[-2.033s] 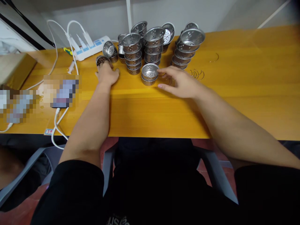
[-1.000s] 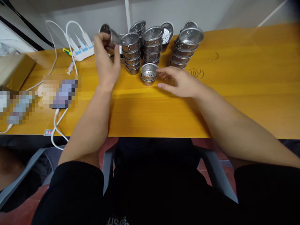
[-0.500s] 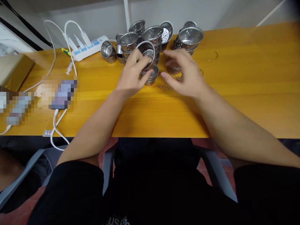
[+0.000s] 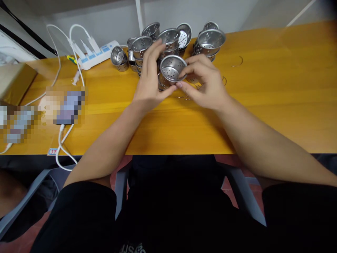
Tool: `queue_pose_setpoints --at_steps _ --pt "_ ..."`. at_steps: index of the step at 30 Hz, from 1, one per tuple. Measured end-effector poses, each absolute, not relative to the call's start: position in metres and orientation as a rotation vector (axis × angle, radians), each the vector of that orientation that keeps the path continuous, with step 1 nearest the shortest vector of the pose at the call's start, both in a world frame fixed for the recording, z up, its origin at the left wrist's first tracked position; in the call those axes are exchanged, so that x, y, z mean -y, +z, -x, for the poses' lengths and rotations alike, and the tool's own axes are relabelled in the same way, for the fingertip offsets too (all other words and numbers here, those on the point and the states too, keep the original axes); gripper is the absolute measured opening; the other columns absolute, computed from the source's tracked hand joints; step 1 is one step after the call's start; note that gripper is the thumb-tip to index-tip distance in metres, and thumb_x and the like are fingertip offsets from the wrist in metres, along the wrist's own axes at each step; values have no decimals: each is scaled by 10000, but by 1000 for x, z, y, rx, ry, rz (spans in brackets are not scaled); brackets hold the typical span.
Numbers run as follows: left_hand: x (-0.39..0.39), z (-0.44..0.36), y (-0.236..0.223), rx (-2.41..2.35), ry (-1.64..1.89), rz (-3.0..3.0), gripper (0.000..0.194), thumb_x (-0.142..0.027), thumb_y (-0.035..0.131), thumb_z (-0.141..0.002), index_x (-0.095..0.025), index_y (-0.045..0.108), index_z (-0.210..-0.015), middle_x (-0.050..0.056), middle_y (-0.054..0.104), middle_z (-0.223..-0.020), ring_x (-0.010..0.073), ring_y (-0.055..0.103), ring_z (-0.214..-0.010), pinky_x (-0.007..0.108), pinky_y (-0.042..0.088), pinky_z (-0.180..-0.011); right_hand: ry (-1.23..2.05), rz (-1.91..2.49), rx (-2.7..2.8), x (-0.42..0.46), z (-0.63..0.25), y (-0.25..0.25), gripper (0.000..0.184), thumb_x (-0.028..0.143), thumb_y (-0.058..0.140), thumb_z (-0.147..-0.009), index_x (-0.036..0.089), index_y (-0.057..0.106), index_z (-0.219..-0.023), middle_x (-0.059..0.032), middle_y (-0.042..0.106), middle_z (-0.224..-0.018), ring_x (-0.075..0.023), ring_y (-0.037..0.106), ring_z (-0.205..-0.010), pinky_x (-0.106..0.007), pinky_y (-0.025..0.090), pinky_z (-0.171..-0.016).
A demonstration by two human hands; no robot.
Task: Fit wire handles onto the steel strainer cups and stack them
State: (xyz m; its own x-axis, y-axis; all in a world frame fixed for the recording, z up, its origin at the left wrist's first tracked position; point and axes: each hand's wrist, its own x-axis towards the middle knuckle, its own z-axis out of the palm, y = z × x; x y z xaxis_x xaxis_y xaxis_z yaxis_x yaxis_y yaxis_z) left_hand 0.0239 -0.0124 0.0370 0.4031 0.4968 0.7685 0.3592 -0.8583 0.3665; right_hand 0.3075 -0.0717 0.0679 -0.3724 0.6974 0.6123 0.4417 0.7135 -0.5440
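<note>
A small perforated metal cup (image 4: 172,68) is tilted toward me between my hands, its holed inside showing. My right hand (image 4: 206,79) pinches its rim on the right side, thumb below and fingers above. Beside the cup, my left hand (image 4: 151,79) is open, fingers stretched upward, thumb reaching under the rim; whether the thumb touches is hard to tell. Behind stand stacks of similar cups (image 4: 140,45), partly covered by my left hand. Bent thin wires (image 4: 187,97) lie on the table below my right hand.
A second group of perforated cups (image 4: 210,42) stands at the back right. On the left are a white power strip (image 4: 98,56) with plugs and cables, a charging phone (image 4: 68,107) and a cardboard box (image 4: 18,82). A curved wire (image 4: 238,62) lies right on the wooden table (image 4: 276,105).
My right hand has moved onto the cup and taken its rim. My left hand has let go and opened its fingers. The cup has shifted slightly right and down, its opening turned toward me.
</note>
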Motion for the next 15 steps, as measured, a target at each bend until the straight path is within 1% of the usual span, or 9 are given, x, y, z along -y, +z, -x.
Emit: queue_pose_setpoints --at_steps 1,2,4,7,9,11,13,15 --pt "7 -21 32 -714 1414 -2469 1088 -762 859 -1128 -479 213 -1957 123 501 -2021 409 515 -1906 683 578 -1546 372 873 2035 73 -307 68 538 895 869 -1122 491 919 -1472 -124 829 -1628 -561 732 -1581 -833 683 -1315" --pt "2 -19 26 -651 1373 -2456 1139 -798 859 -1107 -464 184 -1961 133 542 -1992 412 589 -1848 687 598 -1532 382 877 2047 74 -305 69 538 894 871 -1120 485 922 -1466 -122 833 -1634 -559 731 -1590 -832 666 -1345" --pt "-7 -14 18 -695 1285 -2465 1088 -755 844 -1118 -429 229 -1954 148 549 -1984 422 599 -1835 686 590 -1525 398 871 2074 76 -303 69 532 893 881 -1110 481 933 -1443 -113 828 -1660 -558 720 -1613 -840 602 -1420" --pt "-10 -13 16 -693 1227 -2556 989 -662 852 -1112 -440 329 -1922 116 573 -1948 414 573 -1822 687 525 -1553 404 824 2075 76 -299 66 525 901 881 -1108 478 949 -1412 -102 792 -1705 -554 684 -1656 -841 524 -1484" --pt "-8 -16 19 -624 1225 -2616 947 -641 819 -1124 -439 354 -1924 110 574 -1925 428 558 -1825 706 479 -1576 425 797 2067 75 -298 63 525 915 892 -1097 471 959 -1368 -103 775 -1710 -547 663 -1671 -828 525 -1479" --pt "-7 -18 21 -643 1198 -2639 931 -605 783 -1147 -407 350 -1948 138 544 -1936 468 533 -1859 725 469 -1581 467 793 2059 73 -297 61 524 927 928 -1065 458 961 -1298 -109 780 -1683 -547 652 -1669 -826 531 -1468" --pt "-7 -20 21 -670 1169 -2644 940 -555 786 -1144 -392 343 -1956 157 521 -1947 486 527 -1873 727 489 -1582 508 798 2036 71 -296 60 518 933 951 -1043 450 949 -1229 -113 798 -1639 -548 651 -1655 -836 524 -1466" --pt "-9 -21 19 -615 1180 -2651 939 -496 790 -1123 -405 346 -1945 150 524 -1933 466 552 -1852 722 526 -1576 527 794 1993 69 -295 58 529 949 935 -1047 435 925 -1173 -117 812 -1602 -546 661 -1637 -846 512 -1470"
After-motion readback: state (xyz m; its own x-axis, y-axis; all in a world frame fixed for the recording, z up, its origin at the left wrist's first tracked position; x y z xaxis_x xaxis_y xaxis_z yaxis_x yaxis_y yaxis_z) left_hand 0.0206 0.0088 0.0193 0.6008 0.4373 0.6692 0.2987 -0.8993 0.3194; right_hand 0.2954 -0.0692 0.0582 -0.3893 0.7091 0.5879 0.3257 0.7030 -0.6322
